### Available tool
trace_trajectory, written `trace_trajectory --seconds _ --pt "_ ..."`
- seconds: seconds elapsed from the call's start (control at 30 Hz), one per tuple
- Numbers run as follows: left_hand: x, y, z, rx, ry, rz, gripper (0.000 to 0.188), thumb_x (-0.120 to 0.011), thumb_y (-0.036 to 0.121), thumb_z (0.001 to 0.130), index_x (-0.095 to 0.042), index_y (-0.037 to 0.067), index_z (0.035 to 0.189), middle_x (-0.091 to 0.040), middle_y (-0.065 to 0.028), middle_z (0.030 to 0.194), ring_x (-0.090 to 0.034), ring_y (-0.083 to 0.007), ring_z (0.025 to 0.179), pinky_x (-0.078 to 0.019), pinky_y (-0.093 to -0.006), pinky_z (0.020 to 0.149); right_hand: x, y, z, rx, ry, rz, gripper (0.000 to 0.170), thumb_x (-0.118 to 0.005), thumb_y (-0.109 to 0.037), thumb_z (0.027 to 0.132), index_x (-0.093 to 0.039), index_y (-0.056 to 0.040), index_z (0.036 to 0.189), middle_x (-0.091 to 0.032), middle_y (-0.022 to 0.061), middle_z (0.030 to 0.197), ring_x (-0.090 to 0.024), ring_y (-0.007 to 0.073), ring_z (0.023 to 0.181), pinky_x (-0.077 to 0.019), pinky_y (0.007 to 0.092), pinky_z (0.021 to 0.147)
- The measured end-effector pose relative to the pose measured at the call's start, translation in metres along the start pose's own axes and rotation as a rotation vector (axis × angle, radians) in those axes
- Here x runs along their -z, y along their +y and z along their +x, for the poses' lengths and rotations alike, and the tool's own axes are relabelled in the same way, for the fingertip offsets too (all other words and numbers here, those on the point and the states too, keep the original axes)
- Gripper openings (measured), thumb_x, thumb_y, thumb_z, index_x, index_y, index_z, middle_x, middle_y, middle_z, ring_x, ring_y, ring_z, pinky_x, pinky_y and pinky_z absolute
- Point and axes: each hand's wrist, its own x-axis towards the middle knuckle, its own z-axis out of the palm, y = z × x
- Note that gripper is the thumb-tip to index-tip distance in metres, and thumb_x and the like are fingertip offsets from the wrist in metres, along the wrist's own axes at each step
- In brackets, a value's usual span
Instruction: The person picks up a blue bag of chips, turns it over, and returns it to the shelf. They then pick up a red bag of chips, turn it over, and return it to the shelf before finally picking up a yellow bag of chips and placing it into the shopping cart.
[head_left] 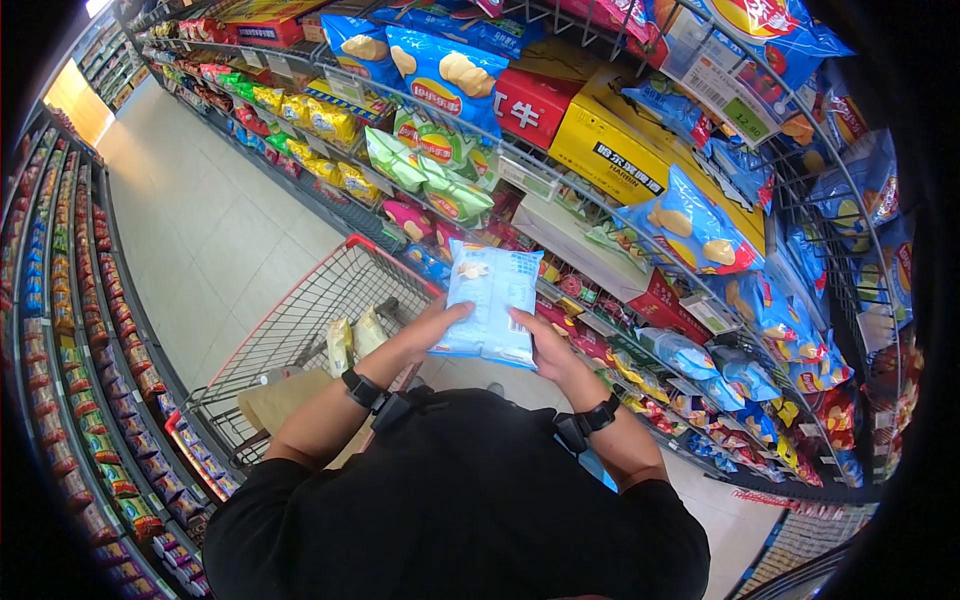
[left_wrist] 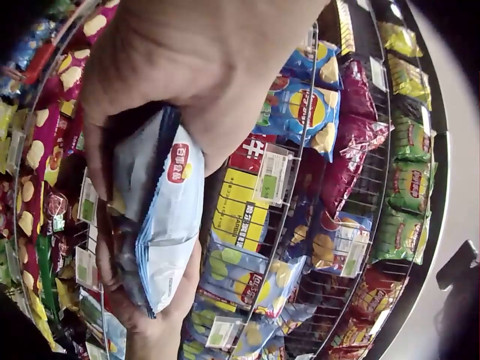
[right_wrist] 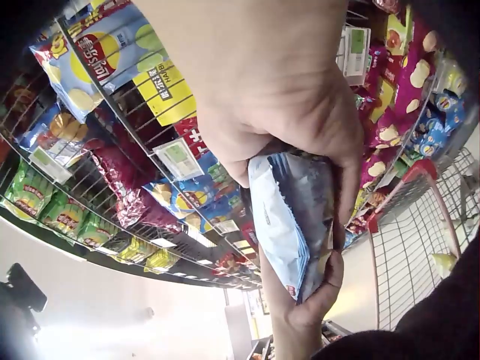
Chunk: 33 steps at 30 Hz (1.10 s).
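A light-blue bag of potato chips (head_left: 488, 300) is held up before the chest, its printed back turned toward the head camera. My left hand (head_left: 432, 330) grips its left edge, thumb lying over the near face. On the opposite edge my right hand (head_left: 548, 348) holds it the same way. From the left wrist, the bag (left_wrist: 176, 199) shows its crimped blue end seam and a small red label. In the right wrist view, the fingers of the right hand (right_wrist: 289, 105) wrap behind the puffed bag (right_wrist: 277, 214) and are partly hidden.
A wire shopping cart (head_left: 285, 310) with a red rim stands at the left, holding yellowish packets (head_left: 341, 347) and a brown item (head_left: 285, 402). Wire shelves of chip bags (head_left: 440, 80) and a yellow carton (head_left: 615, 150) rise ahead and right. Another snack shelf (head_left: 85, 350) lines the left side.
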Motion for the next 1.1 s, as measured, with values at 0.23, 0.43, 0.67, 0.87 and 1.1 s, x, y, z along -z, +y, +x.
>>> trace_trajectory --seconds 0.23,0.43,0.67,0.87,1.1 --pt "0.007 -0.004 -0.003 -0.028 -0.018 -0.032 0.067 -0.056 0.03 0.094 -0.024 -0.003 0.142 -0.049 -0.0183 0.131 -0.056 -0.0248 0.115 -0.0486 -0.0366 0.095 -0.003 -0.002 0.004 -0.031 -0.032 0.033 0.048 -0.06 -0.024 0.091 -0.047 0.0015 0.129 -0.059 0.0147 0.121 -0.061 0.0262 0.107 -0.0495 0.0395 0.093" --pt "0.026 -0.002 -0.015 0.029 0.001 -0.147 0.063 -0.055 0.03 0.095 -0.028 -0.003 0.141 -0.049 -0.0179 0.132 -0.054 -0.024 0.117 -0.0479 -0.036 0.095 -0.013 0.001 0.024 -0.126 -0.145 0.159 0.05 -0.059 -0.023 0.091 -0.044 0.0016 0.132 -0.057 0.0159 0.125 -0.059 0.0277 0.11 -0.0478 0.0402 0.095" --pt "0.058 -0.016 -0.042 -0.352 0.485 0.505 0.063 -0.068 0.018 0.084 -0.037 -0.003 0.135 -0.056 -0.014 0.117 -0.059 -0.0204 0.1 -0.049 -0.0318 0.088 -0.044 0.014 0.048 0.05 -0.052 -0.246 0.052 -0.067 -0.019 0.086 -0.045 0.0002 0.129 -0.058 0.011 0.118 -0.059 0.0201 0.105 -0.0482 0.034 0.09" --pt "0.088 -0.019 -0.069 -0.228 0.399 0.405 0.076 -0.072 0.02 0.081 -0.029 -0.001 0.14 -0.053 -0.0139 0.117 -0.056 -0.0218 0.105 -0.048 -0.0338 0.089 -0.088 0.039 0.071 0.238 -0.166 -0.557 0.068 -0.072 -0.012 0.081 -0.035 -0.0018 0.137 -0.052 0.0116 0.124 -0.054 0.0208 0.11 -0.0463 0.0342 0.092" --pt "0.148 -0.047 -0.114 -0.335 0.5 -0.042 0.057 -0.067 0.009 0.083 -0.038 0.001 0.131 -0.057 -0.0104 0.118 -0.057 -0.0183 0.106 -0.0477 -0.0331 0.091 -0.135 0.074 0.096 0.194 -0.344 -0.691 0.072 -0.069 -0.012 0.084 -0.029 -0.0079 0.143 -0.039 0.013 0.139 -0.049 0.0229 0.118 -0.0444 0.0381 0.097"
